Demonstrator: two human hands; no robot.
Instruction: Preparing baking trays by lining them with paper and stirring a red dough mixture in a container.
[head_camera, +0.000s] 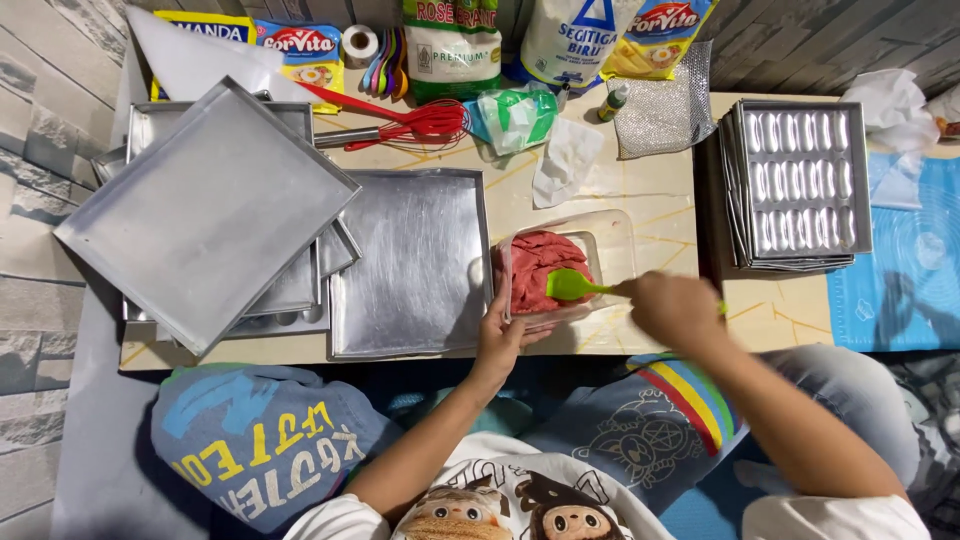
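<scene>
The right hand (678, 308) is gripping the handle of a green spatula (575, 286), fingers wrapped tight around it, and is pressing the blade into a mass of red dough (540, 268). The dough is sitting inside a clear plastic tub (612, 236), which is tilting toward the person at the front edge of the low table (650, 190). The left hand (500, 335) is clamping the tub's near corner, thumb on the rim and fingers underneath.

Just to the left, an empty square metal tray (415, 262) is lying flat, touching the tub's side. Further left, more trays are leaning in a loose stack (205, 215) (the top one is sitting askew). A red whisk (420, 125) is resting behind them, and a pile of ridged moulds (800, 180) is standing to the right.

The tub is looking risky: it is light, tipped and close to the table edge, so a hard scrape could be pushing it out of the left hand's grip and spilling dough onto the person's lap. The sticky dough could also be clinging to the blade and flicking off.
</scene>
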